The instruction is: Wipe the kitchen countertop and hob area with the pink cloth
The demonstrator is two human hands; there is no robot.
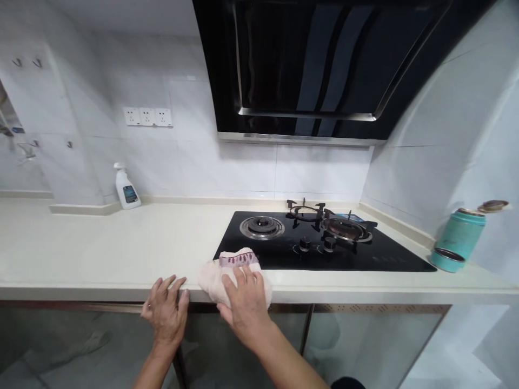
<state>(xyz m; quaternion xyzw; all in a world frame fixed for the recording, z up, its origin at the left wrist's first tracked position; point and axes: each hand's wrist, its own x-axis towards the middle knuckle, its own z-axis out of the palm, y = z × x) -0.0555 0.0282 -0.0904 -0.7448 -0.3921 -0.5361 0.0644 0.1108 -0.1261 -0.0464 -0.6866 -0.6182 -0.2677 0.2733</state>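
Grip: your left hand [166, 313], lower left of centre, holds nothing; its fingers are spread at the front edge of the pale counter [101, 243]. Your right hand [247, 305], lower centre, lies over a pink cloth [213, 278], fingers on top; cannot tell whether they pinch it. The cloth drapes over the counter's front edge, against the hob's near-left corner.

Left to right: white spray bottle [127, 189], upright by the wall, left of frame. Black hob [279, 256], centre right: left burner [262, 227] exposed, with no pan support over it. One pan support [306, 219] stands behind, beside the right burner [344, 228]. Far right: teal jar [462, 232], lid open, a small teal cup [446, 262] before it.

Progress, judged: cloth in use at the front edge; the left burner's support appears not refitted. You cannot read from this view how much surface is done.
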